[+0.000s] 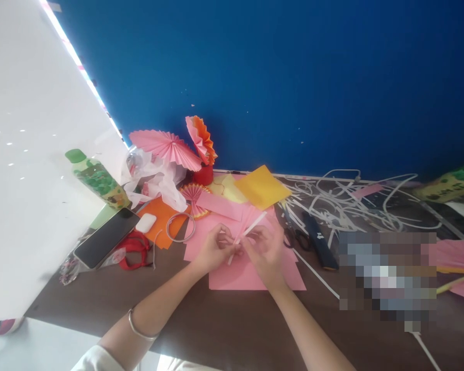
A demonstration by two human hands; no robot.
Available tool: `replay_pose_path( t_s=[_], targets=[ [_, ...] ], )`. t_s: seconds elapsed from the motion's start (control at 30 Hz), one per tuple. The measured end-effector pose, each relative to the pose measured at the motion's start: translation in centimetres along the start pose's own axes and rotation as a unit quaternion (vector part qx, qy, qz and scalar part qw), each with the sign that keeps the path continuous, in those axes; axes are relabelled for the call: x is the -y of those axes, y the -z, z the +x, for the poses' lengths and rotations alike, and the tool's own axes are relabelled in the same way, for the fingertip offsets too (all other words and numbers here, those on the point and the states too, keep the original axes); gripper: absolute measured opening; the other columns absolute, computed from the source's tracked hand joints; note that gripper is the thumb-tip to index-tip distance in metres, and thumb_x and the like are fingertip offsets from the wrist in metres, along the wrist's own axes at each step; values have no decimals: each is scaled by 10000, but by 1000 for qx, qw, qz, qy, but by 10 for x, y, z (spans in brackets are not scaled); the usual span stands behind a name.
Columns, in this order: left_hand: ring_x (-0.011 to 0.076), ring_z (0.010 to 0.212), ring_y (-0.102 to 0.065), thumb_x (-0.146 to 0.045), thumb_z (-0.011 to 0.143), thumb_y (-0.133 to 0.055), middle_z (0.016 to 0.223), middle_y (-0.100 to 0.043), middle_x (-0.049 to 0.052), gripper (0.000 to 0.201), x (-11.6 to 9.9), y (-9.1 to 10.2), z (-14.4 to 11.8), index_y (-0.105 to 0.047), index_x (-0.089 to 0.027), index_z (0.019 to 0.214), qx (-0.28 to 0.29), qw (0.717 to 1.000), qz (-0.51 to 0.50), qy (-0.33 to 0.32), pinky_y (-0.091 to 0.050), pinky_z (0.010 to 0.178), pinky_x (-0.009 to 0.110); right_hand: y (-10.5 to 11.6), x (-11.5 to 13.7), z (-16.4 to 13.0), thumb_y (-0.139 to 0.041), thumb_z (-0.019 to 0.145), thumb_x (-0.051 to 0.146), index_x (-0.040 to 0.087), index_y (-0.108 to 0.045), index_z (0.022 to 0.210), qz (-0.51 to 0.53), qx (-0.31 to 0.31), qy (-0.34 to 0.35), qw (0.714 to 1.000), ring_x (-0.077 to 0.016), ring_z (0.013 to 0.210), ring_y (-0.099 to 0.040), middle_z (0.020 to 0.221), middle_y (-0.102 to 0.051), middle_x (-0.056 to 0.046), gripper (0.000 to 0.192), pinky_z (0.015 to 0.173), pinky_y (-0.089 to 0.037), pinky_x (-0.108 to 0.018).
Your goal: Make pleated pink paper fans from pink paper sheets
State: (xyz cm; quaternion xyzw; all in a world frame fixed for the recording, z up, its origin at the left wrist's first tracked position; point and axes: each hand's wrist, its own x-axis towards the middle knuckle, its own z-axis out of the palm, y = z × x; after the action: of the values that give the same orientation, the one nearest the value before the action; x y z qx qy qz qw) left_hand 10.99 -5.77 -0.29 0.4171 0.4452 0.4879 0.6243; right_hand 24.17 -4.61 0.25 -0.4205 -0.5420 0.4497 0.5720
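Note:
My left hand [218, 248] and my right hand [266, 250] meet in front of me, fingers pinched on a narrow white strip [254, 223]. The strip runs slantwise between them, its upper end sticking up past my right fingers and its lower end hanging below my left ones. Pink folded paper shows just behind my fingers, partly hidden by them; whether they touch it I cannot tell. Beneath both hands lie pink paper sheets [235, 275]. A yellow sheet [263, 188] rests behind them, and a small pleated paper fan [195, 198] is at the back left.
At left are a phone [107, 238], a white case [146, 222], a ring [180, 227], orange paper [163, 238] and a green bottle [98, 180]. Pleated fans [168, 148] stand behind. Scissors [302, 239], a dark cutter-like tool [320, 242] and tangled white strips [332, 203] lie right.

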Motion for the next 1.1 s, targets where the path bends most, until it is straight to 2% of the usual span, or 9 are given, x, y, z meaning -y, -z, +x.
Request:
replay_pose_path(
  t_s=[0.1, 0.27, 0.47, 0.73, 0.93, 1.1],
  targets=[
    [141, 507, -610, -372, 615, -734, 629, -609, -10, 446, -1, -1, -2, -346, -198, 749, 16, 1000, -17, 21, -424, 407, 200, 1, 2, 2, -671, 692, 218, 262, -330, 1185, 1, -24, 1, 1000, -159, 725, -599, 752, -562, 21, 601, 713, -509, -347],
    [154, 554, -635, -357, 602, -753, 617, -603, -20, 451, -3, 0, -2, -368, -192, 770, 29, 998, -46, 35, -455, 453, 207, 3, 8, 3, -662, 706, 202, 250, -300, 1245, -10, -21, 23, 999, -156, 707, -599, 703, -589, 33, 650, 759, -498, -365],
    [166, 582, -643, -356, 596, -757, 653, -630, 25, 461, 3, 2, -1, -491, -145, 908, 55, 996, -34, 57, -485, 485, 233, 3, 10, 4, -656, 712, 196, 252, -319, 1253, -22, -32, 12, 999, -151, 701, -602, 695, -608, 31, 640, 733, -506, -338],
    [162, 591, -643, -363, 595, -754, 673, -648, 46, 396, -3, 1, -4, -530, -134, 828, 82, 993, -14, 79, -483, 499, 232, 3, 2, 4, -669, 701, 201, 249, -343, 1248, -19, -31, -1, 999, -144, 661, -609, 706, -615, 30, 639, 697, -517, -332],
    [163, 647, -651, -395, 644, -711, 677, -658, 44, 335, -4, 1, -2, -545, -137, 779, 73, 995, -43, 46, -514, 680, 303, -1, 5, 1, -656, 711, 202, 243, -379, 1228, -11, -18, -14, 1000, -146, 662, -605, 698, -600, 25, 588, 666, -526, -320],
    [154, 595, -643, -421, 601, -731, 658, -661, 43, 362, -2, 3, 1, -551, -133, 726, 48, 997, -14, 62, -513, 628, 280, -2, 10, 0, -663, 702, 217, 248, -350, 1247, -7, -3, -35, 999, -145, 647, -602, 692, -598, 31, 630, 657, -532, -323]
  ],
)
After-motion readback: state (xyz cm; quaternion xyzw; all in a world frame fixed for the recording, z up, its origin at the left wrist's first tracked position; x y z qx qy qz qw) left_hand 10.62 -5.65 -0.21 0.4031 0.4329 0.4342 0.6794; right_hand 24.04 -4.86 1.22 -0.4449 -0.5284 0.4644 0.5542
